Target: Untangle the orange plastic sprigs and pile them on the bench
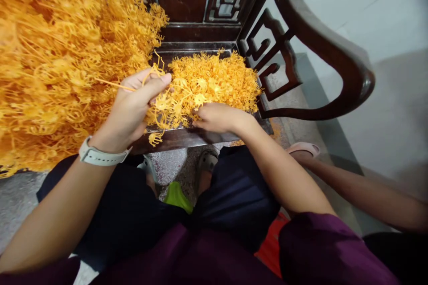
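My left hand (133, 100) pinches orange strands (155, 70); just beyond my right hand (217, 117), its grip hidden, lies the small pile (220, 78).

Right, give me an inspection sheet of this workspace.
Surface: dark wooden seat, partly covered.
Job's things: small pile of orange flower-like pieces on the seat; large pile of similar pieces to its left.
Clutter: green object between the knees, red object low at right; neither identifiable.
Hands: left hand holds orange stems; right hand at the small pile's near edge, fingertips partly hidden.
Cables: nothing seen.
Surroundings: carved armrest at right; another person's leg nearby.
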{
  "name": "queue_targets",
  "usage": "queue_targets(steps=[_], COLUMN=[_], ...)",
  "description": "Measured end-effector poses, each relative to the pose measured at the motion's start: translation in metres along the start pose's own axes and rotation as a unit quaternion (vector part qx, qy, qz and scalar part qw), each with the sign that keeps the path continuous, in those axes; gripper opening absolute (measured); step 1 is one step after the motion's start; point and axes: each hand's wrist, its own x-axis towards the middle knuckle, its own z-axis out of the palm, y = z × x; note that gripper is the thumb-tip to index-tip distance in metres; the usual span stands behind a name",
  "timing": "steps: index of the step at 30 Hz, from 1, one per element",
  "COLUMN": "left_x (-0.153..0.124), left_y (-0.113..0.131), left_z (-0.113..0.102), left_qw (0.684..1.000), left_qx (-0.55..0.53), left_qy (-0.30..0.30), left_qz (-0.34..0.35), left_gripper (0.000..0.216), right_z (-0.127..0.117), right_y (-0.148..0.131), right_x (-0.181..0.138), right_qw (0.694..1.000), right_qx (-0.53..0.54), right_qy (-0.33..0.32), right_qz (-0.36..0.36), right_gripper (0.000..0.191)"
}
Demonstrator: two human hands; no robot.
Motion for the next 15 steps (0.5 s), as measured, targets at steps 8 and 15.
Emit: queue_targets(steps=[8,15], left_x=[-0.003,-0.006], left_y=[-0.001,-0.012], left_z=[0.011,0.016], left_qw=[1.0,0.995], left_qx=[0.007,0.095], left_qy=[0.026,0.003], left_qz=[0.004,0.014], left_gripper=[0.027,0.03], right_z=[-0.027,-0.025], right_y=[0.027,0.019], right_x=[-0.041,-0.041], right_qw=[0.861,0.787], right_qx=[0.47,0.561], right_qy=[0.124,0.22], right_qz=[-0.148,-0.132], right_gripper=[0.066,0.031])
